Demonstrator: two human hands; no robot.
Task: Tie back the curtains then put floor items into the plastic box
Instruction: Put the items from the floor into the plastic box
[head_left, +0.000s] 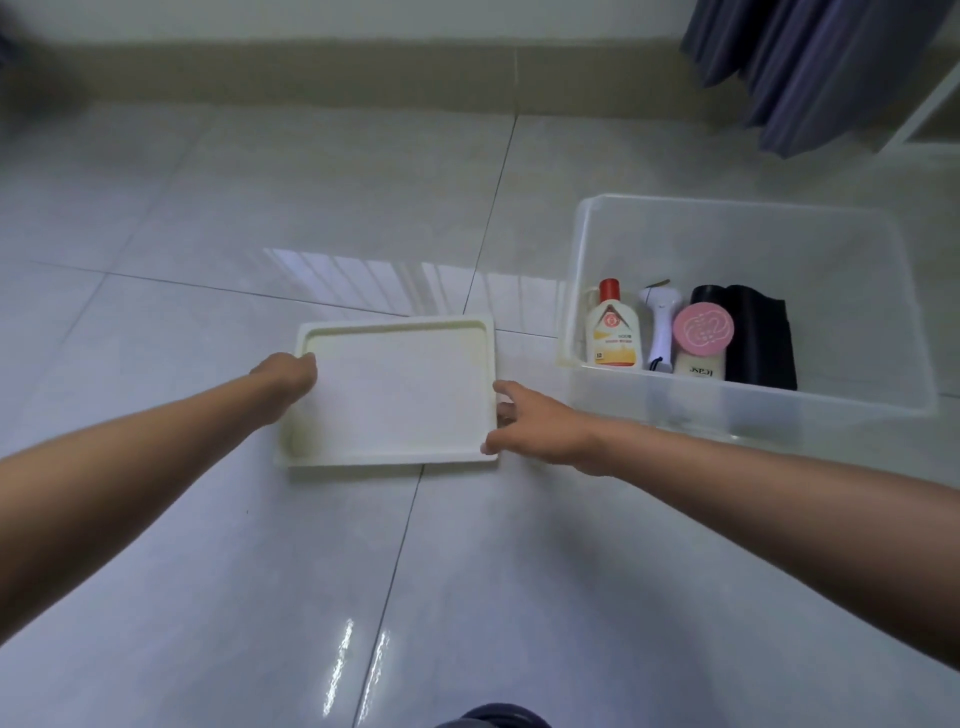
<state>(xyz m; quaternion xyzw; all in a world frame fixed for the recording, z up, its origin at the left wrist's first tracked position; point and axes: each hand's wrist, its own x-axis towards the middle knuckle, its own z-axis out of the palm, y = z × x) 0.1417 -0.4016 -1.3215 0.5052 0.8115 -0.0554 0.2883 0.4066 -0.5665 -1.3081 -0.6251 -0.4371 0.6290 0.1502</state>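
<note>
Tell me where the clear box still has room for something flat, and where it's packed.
The plastic box is bare across its far half, behind the red-capped bottle and black roll. The near wall is crowded: bottle, white device, pink-lidded jar and roll stand side by side.
</note>
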